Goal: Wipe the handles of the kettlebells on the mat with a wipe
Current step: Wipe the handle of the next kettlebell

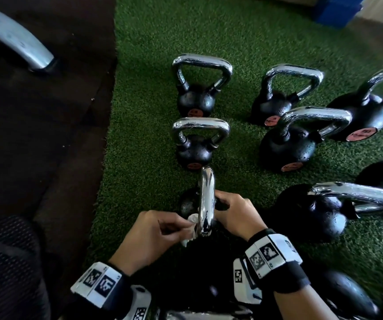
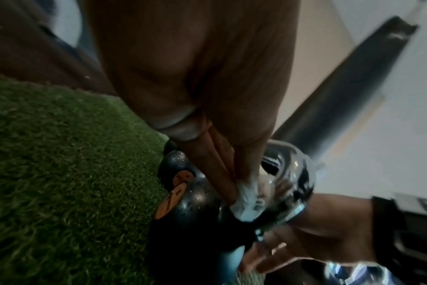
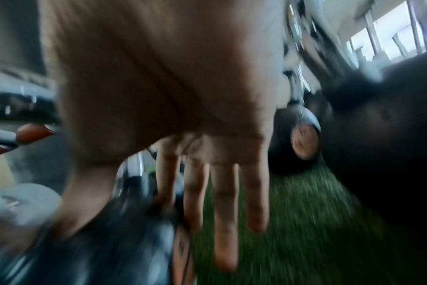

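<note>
kettlebells [image 1: 195, 144] on mat [image 1: 144, 125] | wipe [image 1: 191, 224] left of handle [image 1: 206, 202]

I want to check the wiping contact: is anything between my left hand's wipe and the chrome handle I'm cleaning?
Nothing visible. The left hand pinches the white wipe directly against the near end of the chrome handle. The right hand sits on the handle's other side, not in the wipe's way.

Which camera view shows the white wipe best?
The left wrist view: the wipe fills the gap between the left hand fingers and the chrome handle. The head view shows only a small bunch of it beside the handle. The blurred right wrist view does not show it.
</note>
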The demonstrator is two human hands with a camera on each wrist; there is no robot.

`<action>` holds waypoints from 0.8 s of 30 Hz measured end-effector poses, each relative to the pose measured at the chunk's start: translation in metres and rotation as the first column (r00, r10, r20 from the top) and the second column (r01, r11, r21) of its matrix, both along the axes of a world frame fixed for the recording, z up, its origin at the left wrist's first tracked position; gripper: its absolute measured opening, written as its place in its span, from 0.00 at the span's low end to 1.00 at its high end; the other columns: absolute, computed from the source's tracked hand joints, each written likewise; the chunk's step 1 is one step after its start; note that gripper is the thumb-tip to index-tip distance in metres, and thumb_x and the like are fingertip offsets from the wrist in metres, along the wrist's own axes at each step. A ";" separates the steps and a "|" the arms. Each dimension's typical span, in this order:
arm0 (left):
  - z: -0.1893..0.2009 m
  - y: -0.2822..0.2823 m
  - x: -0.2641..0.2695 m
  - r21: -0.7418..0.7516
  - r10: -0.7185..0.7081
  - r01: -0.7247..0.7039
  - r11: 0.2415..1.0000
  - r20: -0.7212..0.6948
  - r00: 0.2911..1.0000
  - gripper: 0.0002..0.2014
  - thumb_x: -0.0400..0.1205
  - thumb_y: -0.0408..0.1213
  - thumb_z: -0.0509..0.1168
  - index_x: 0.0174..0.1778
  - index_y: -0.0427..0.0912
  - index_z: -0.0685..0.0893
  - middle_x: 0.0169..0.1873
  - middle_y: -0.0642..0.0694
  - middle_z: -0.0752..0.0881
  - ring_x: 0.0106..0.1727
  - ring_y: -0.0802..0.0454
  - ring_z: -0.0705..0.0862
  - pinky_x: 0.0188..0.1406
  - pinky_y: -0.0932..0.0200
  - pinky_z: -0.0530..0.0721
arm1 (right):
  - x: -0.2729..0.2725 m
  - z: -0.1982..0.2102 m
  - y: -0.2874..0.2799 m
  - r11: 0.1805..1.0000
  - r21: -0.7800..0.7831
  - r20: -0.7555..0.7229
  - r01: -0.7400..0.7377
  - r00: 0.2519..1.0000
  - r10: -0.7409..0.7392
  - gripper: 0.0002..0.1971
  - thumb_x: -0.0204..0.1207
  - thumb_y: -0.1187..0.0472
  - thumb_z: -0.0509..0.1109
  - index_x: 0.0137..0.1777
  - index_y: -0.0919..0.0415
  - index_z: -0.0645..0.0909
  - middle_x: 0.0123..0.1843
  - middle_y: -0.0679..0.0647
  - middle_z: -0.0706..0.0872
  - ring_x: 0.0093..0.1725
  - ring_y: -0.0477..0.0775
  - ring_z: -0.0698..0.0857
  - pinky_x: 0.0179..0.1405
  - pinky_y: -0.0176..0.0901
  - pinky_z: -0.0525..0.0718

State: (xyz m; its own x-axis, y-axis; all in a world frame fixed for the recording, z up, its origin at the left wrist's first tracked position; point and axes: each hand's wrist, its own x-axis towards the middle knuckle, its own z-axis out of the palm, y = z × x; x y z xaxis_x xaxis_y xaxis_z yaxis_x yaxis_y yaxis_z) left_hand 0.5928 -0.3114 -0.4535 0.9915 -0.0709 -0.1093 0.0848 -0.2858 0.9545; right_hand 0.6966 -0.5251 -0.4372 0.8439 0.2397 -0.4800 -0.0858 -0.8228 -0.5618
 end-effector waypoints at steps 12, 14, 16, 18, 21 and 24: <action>0.057 0.007 0.032 -0.451 0.163 -0.146 0.880 -0.003 0.987 0.15 0.71 0.50 0.83 0.48 0.47 0.94 0.40 0.40 0.95 0.41 0.51 0.94 0.42 0.61 0.91 | -0.021 0.097 0.012 0.828 0.475 0.458 -0.296 0.887 0.054 0.23 0.62 0.55 0.88 0.59 0.48 0.92 0.49 0.41 0.93 0.41 0.46 0.91 0.43 0.35 0.88; 0.064 0.005 0.034 -0.491 0.178 -0.168 0.855 -0.027 0.984 0.11 0.71 0.45 0.81 0.47 0.47 0.95 0.40 0.41 0.95 0.41 0.51 0.94 0.41 0.60 0.92 | -0.022 0.096 0.016 0.830 0.478 0.504 -0.288 0.864 0.010 0.23 0.61 0.57 0.89 0.58 0.51 0.93 0.51 0.42 0.93 0.46 0.43 0.92 0.47 0.37 0.90; 0.069 0.004 0.036 -0.483 0.176 -0.165 0.860 -0.021 0.984 0.10 0.71 0.43 0.79 0.47 0.46 0.96 0.41 0.41 0.95 0.41 0.52 0.94 0.42 0.61 0.92 | -0.023 0.093 0.017 0.823 0.503 0.521 -0.263 0.853 -0.046 0.21 0.62 0.58 0.89 0.56 0.53 0.93 0.51 0.42 0.94 0.49 0.41 0.92 0.48 0.35 0.89; 0.072 0.001 0.035 -0.427 0.174 -0.153 0.891 0.009 0.985 0.09 0.75 0.43 0.77 0.49 0.48 0.97 0.42 0.44 0.95 0.41 0.56 0.93 0.45 0.61 0.91 | -0.024 0.090 0.015 0.791 0.570 0.484 -0.222 0.869 -0.105 0.17 0.64 0.58 0.87 0.54 0.53 0.94 0.50 0.41 0.94 0.48 0.40 0.92 0.48 0.32 0.88; 0.075 0.001 0.034 -0.297 0.114 -0.087 0.951 0.075 0.991 0.11 0.82 0.46 0.71 0.57 0.50 0.95 0.50 0.48 0.95 0.51 0.55 0.92 0.52 0.58 0.90 | -0.023 0.087 0.012 0.774 0.613 0.418 -0.156 0.896 -0.151 0.12 0.67 0.59 0.86 0.51 0.51 0.94 0.46 0.40 0.94 0.45 0.41 0.93 0.47 0.35 0.90; 0.070 0.002 0.034 -0.144 -0.011 0.032 0.989 0.141 0.990 0.12 0.89 0.43 0.65 0.66 0.53 0.90 0.59 0.52 0.92 0.62 0.56 0.89 0.59 0.62 0.86 | -0.020 0.082 0.011 0.802 0.586 0.407 -0.115 0.898 -0.168 0.10 0.68 0.61 0.84 0.48 0.50 0.93 0.44 0.40 0.94 0.45 0.43 0.93 0.51 0.43 0.92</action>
